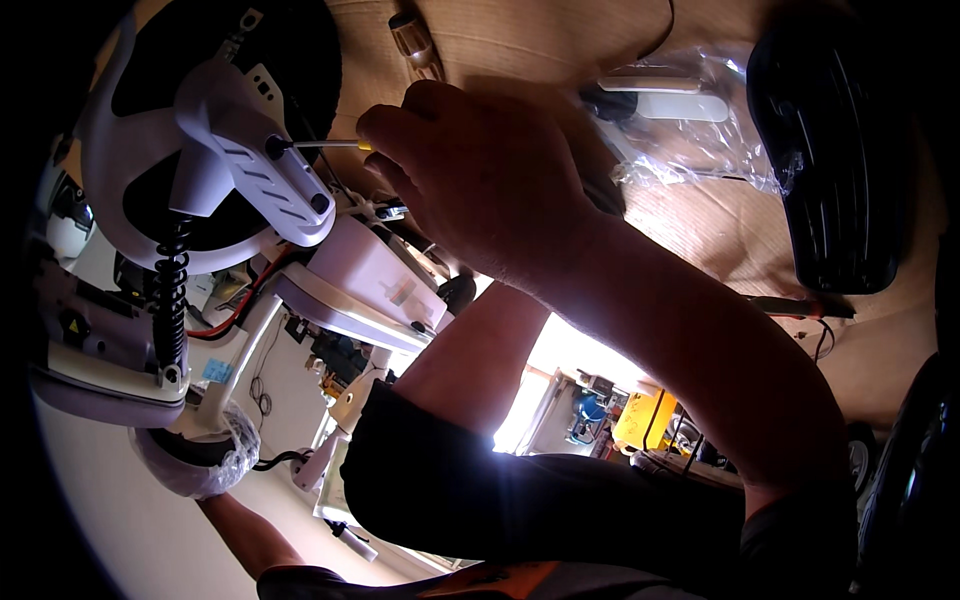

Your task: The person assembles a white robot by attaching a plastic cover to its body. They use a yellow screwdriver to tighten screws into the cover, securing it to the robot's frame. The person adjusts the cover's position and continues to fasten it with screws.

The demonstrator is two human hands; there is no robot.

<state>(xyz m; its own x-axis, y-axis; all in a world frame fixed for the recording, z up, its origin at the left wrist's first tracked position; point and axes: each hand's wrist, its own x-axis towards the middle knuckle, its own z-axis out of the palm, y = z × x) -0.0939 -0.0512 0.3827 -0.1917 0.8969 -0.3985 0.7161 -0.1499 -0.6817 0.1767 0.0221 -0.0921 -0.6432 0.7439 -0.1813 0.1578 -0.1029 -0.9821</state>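
My right hand (480, 170) is closed around a screwdriver (335, 144). The handle is mostly hidden in the fingers, with a yellow bit showing. Its thin shaft runs left, and the tip sits at a dark hole in a pale bracket (250, 150). The bracket stands beside a wheel with a pale fender (110, 190) and a black coil spring (172, 290). At lower left my left forearm (245, 530) reaches up to a dark part wrapped in clear plastic (205, 460). That part hides the left hand's fingers.
Brown cardboard (540, 40) carries a brown tool handle (415, 45), a clear plastic bag (690, 125) with pale and dark parts, and a long black ribbed panel (825, 160). My bent leg (480, 350) lies below the right forearm. A yellow object (645, 418) stands farther off.
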